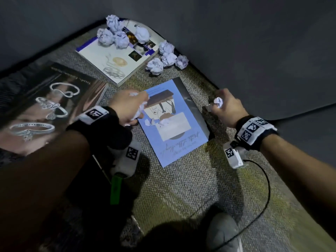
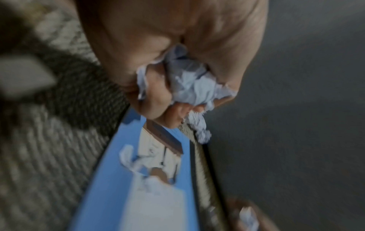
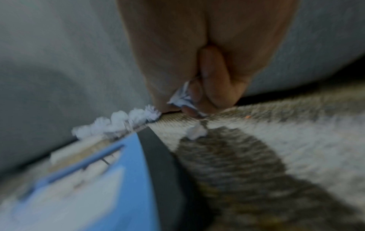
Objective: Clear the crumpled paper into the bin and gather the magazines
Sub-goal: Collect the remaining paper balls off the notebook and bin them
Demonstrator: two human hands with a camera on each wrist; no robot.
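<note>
Three magazines lie on the grey-beige woven carpet (image 1: 181, 188); the large dark glossy magazine with silver rings on its cover (image 1: 47, 108) runs off the left edge of the head view and is partly covered by the left forearm; the white magazine with a blue band and small photographs (image 1: 112, 59) lies at the far end near the dark wall, its far half hidden under a cluster of crumpled pale lilac paper balls (image 1: 116, 34); the light blue magazine with a drawn figure (image 1: 172, 124) lies between the hands, its title upside down and too blurred to read; both wrist views are smeared, so fine detail is lost. A second group of crumpled paper balls (image 1: 166, 59) sits on the carpet just beside the white magazine; small white paper scraps (image 1: 160, 122) lie on the blue cover; no bin shows in any view.

The left hand (image 1: 130, 108) hovers over the near-left corner of the blue magazine, fingers curled tightly round a crumpled wad of pale paper (image 2: 189, 84) that bulges out between them; the right hand (image 1: 225, 104) hangs low over the carpet to the right of the blue magazine, fist closed on a smaller crumpled piece of white paper (image 1: 218, 102); another small scrap (image 3: 196, 131) lies on the carpet just below it. A thin black cable (image 1: 261, 188) loops from the right wrist unit.
</note>
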